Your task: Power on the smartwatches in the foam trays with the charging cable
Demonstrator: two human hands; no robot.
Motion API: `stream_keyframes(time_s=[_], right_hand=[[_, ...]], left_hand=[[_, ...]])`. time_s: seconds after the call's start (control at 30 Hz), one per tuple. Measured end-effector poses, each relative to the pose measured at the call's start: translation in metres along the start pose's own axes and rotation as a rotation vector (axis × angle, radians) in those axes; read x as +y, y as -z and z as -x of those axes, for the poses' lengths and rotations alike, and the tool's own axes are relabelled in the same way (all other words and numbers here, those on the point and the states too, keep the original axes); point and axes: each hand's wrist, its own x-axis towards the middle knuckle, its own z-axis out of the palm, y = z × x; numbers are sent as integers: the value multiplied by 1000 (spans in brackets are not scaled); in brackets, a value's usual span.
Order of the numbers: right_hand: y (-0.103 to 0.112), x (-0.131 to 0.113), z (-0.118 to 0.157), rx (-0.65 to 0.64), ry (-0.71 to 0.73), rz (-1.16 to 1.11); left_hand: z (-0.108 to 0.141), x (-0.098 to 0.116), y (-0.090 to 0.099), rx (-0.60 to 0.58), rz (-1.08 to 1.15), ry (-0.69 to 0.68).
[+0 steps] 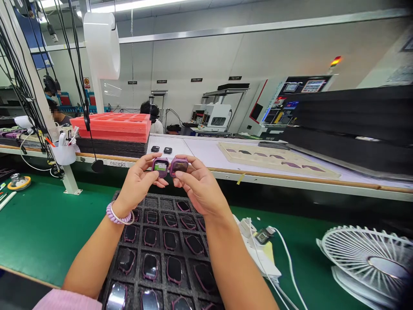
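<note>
My left hand [142, 176] pinches a purple-framed watch case [160, 167] whose screen shows green and white. Close beside it, my right hand [196, 181] grips a second purple-framed watch case [179, 165] with a dark face. Both are held up side by side above the far end of a black foam tray [159, 254]. Similar dark watch faces in purple frames, such as one watch [174, 270], lie in the tray's compartments. My forearms cover parts of the tray's sides.
Beyond the hands, a white shelf [203, 148] holds two small black pieces, red trays [112, 125] and a beige tray [277, 160]. A power strip [258, 254] with cables and a white fan [371, 258] are at the right. Black cables hang at the left.
</note>
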Motion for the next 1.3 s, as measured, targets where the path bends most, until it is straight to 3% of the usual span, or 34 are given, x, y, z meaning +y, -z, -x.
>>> stream_keyframes(time_s=[0.43,0.83,1.3], right_hand=[[12,3,-8,-6,-46,-175],[25,7,-15,65,2,-60],[27,-1,-15,50,58,-72]], left_hand=[[-3,-1,3,49,46,8],[-7,-1,12,43,85,51],[-8,-1,18,95,-43,-82]])
